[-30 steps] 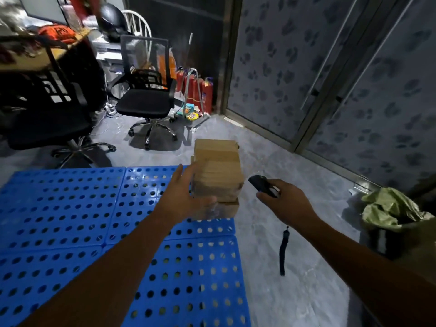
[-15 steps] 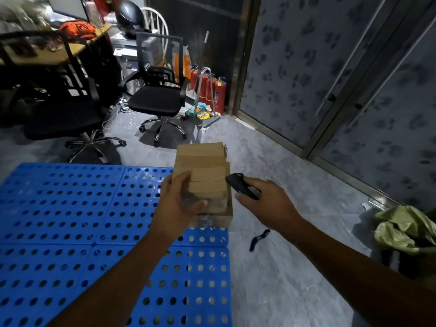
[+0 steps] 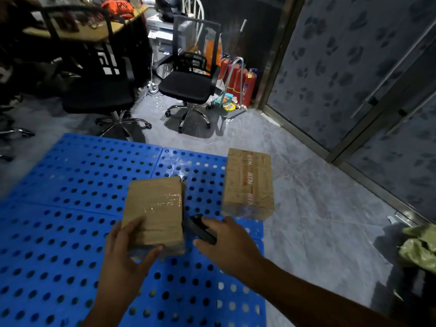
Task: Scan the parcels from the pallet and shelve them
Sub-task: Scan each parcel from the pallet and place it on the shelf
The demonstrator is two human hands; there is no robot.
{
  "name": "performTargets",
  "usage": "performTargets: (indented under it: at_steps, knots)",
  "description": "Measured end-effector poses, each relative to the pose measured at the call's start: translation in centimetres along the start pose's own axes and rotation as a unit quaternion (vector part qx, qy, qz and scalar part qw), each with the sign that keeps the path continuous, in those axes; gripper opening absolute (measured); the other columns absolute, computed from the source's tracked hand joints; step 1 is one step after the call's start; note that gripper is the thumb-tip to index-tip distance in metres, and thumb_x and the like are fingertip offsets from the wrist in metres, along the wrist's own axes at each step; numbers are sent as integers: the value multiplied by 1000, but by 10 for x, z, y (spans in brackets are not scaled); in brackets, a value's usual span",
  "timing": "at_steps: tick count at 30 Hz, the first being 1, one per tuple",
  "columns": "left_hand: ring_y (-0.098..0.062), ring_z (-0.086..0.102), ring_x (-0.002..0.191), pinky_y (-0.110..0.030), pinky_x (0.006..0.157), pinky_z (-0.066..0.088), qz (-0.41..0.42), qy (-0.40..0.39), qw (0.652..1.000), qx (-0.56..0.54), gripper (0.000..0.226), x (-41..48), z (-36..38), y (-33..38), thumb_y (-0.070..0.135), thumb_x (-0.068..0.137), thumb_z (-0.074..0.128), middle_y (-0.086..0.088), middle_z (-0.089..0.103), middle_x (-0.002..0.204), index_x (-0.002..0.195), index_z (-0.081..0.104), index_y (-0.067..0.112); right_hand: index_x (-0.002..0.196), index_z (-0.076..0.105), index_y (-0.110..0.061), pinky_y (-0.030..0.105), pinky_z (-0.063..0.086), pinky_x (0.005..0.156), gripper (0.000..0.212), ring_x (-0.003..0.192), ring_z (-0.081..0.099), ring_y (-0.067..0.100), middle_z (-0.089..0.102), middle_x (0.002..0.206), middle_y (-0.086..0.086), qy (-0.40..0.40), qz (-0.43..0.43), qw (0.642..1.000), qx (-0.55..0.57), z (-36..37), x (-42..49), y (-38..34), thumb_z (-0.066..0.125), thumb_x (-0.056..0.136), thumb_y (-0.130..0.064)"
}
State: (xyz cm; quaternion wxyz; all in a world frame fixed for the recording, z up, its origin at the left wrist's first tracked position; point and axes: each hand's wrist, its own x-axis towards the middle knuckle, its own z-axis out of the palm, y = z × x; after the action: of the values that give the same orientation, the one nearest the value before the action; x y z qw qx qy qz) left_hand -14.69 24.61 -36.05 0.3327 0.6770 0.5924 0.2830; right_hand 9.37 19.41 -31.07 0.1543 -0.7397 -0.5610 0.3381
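My left hand (image 3: 123, 253) grips the near end of a taped brown cardboard parcel (image 3: 154, 210) and holds it over the blue perforated pallet (image 3: 70, 185). My right hand (image 3: 227, 243) holds a black handheld scanner (image 3: 199, 228), whose nose sits close to the parcel's right edge. A second brown parcel (image 3: 247, 184) with red printed tape lies at the pallet's right edge, a little beyond the scanner.
Two black office chairs (image 3: 188, 86) (image 3: 99, 90) stand beyond the pallet, with a desk (image 3: 94, 31) behind them. Red fire extinguishers (image 3: 238, 81) lean by the glass doors (image 3: 354, 79) on the right. A green bag (image 3: 420, 246) lies at the right on the grey floor.
My left hand has lifted the top parcel off the stack and drawn it left and nearer. The lower parcel stays at the pallet's edge. My right hand followed with the scanner.
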Motion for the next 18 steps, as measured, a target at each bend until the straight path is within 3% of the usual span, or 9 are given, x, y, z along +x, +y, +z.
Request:
performTargets:
  at_steps: [3, 6, 7, 9, 11, 14, 18]
  knots:
    - [-27, 46, 132, -46, 102, 49, -19, 2, 1000, 12, 73, -18, -7, -33, 39, 69, 85, -3, 34, 152, 132, 50, 44, 148, 42, -38, 44, 52, 91, 65, 107, 54, 28, 44, 117, 2, -49, 15, 999, -16, 37, 2, -4, 55, 89, -63]
    - [-31, 44, 136, -56, 101, 52, -31, -7, 999, 22, 68, -26, -13, -51, 54, 69, 75, 4, 27, 155, 129, 45, 50, 148, 41, -39, 40, 52, 91, 64, 105, 55, 23, 44, 120, -3, -75, 31, 997, -11, 60, 4, -7, 54, 91, -63]
    - [-35, 37, 143, -60, 108, 46, -7, 2, 998, 59, 68, -26, -14, -56, 60, 71, 76, 1, 24, 159, 130, 46, 47, 145, 44, -40, 38, 52, 89, 60, 102, 55, 20, 45, 115, -9, -75, 32, 997, -5, 65, 6, -9, 55, 91, -62]
    - [-41, 13, 155, -59, 124, 15, 74, 28, 982, 171, 77, -21, -13, -59, 78, 73, 70, -12, 20, 167, 130, 47, 30, 140, 50, -38, 32, 52, 84, 54, 95, 53, 13, 41, 100, -20, -70, 33, 997, 1, 71, 10, -12, 57, 91, -59]
    - [-39, -2, 157, -54, 126, 0, 131, 11, 963, 237, 94, -12, -9, -52, 91, 72, 52, -16, 15, 169, 138, 43, 24, 138, 53, -33, 29, 49, 78, 53, 93, 55, 14, 48, 100, -13, -59, 43, 997, -10, 72, 15, -13, 58, 91, -57]
    - [-37, -2, 158, -63, 123, 15, 138, -42, 938, 316, 109, -4, 2, -44, 99, 74, 32, -12, 5, 171, 163, 13, 38, 132, 57, -28, 28, 44, 72, 48, 83, 55, 18, 57, 105, 3, -60, 57, 997, -9, 68, 21, -12, 60, 92, -53]
    - [-35, 12, 157, -63, 119, 24, 97, -31, 953, 284, 102, -2, -1, -46, 96, 77, 36, -9, 13, 171, 161, 19, 41, 115, 62, -27, 30, 43, 62, 25, 70, 53, 16, 59, 81, 0, -45, 49, 998, 6, 60, 21, -20, 62, 93, -40]
